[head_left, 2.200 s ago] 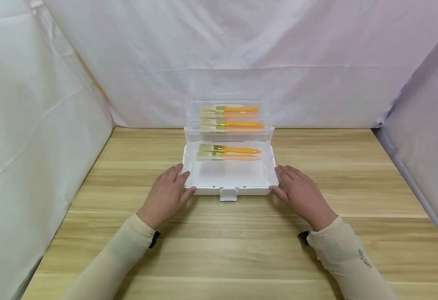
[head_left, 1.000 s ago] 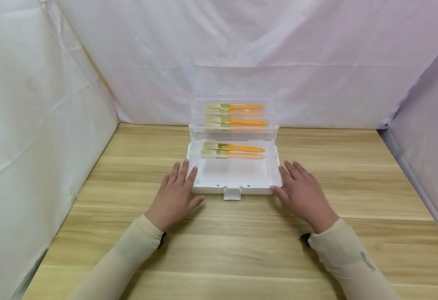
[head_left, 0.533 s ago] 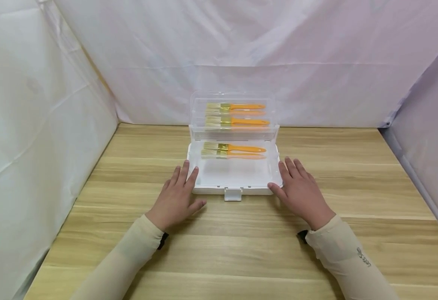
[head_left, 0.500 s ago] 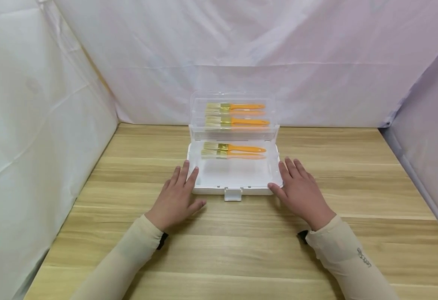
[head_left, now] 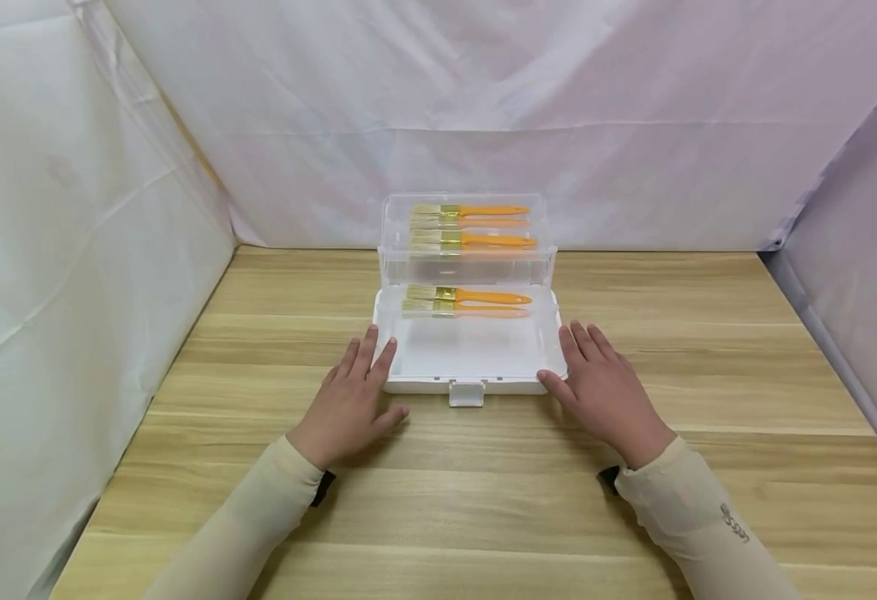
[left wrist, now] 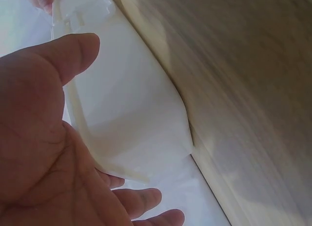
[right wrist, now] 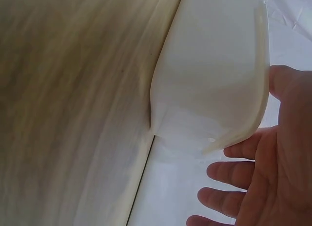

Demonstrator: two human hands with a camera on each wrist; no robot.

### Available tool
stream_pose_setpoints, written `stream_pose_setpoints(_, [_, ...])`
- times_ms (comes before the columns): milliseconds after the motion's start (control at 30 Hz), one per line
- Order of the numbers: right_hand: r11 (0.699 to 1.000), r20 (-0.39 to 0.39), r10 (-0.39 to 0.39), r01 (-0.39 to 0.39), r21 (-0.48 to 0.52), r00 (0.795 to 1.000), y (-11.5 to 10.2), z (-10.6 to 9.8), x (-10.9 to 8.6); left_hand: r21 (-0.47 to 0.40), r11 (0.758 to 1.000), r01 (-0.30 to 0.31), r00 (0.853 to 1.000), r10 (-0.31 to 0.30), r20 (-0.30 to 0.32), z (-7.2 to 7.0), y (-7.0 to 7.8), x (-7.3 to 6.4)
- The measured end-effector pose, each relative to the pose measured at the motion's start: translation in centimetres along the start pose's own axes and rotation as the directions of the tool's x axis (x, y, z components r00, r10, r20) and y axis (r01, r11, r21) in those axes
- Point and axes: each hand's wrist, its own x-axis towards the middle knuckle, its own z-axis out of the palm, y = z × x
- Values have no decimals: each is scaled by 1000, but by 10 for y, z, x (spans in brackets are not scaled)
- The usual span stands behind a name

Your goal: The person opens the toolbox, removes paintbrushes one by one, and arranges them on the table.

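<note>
A white plastic box lies on the wooden table with its transparent lid raised at the back. Along the rear of its base is a paintbrush with an orange handle, a gold ferrule and pale bristles, a paler one right below it. Similar brushes show in the lid. At the box's left side, my left hand has straight, spread fingers, the index over the rim and the thumb apart from the front wall. My right hand lies along the right side, fingertips at the rim, thumb at the front corner.
White cloth walls enclose the back and both sides of the wooden table. On the box's front hangs a latch tab. A black strap shows at the left wrist, beside a beige sleeve.
Since the oldest frame my left hand has loosened, its thumb leaving the box's front corner and its fingers spreading. The lid's top edge now sits slightly lower. My right hand has barely moved.
</note>
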Motion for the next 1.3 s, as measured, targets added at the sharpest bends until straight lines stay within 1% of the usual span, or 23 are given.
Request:
stream_pose_setpoints(300, [1000, 1, 4, -4, -14, 1000, -1, 0, -3, 5, 1000, -7, 1000, 7, -10, 1, 0, -3])
stream_pose_setpoints(633, [1000, 2, 16, -16, -25, 1000, -5, -2, -6, 14, 1000, 8, 1000, -8, 7, 0, 2, -5])
stream_pose_setpoints(1300, [1000, -27, 2, -2, -19, 1000, -6, 2, -17, 25, 1000, -15, 1000, 15, -24, 2, 5, -15])
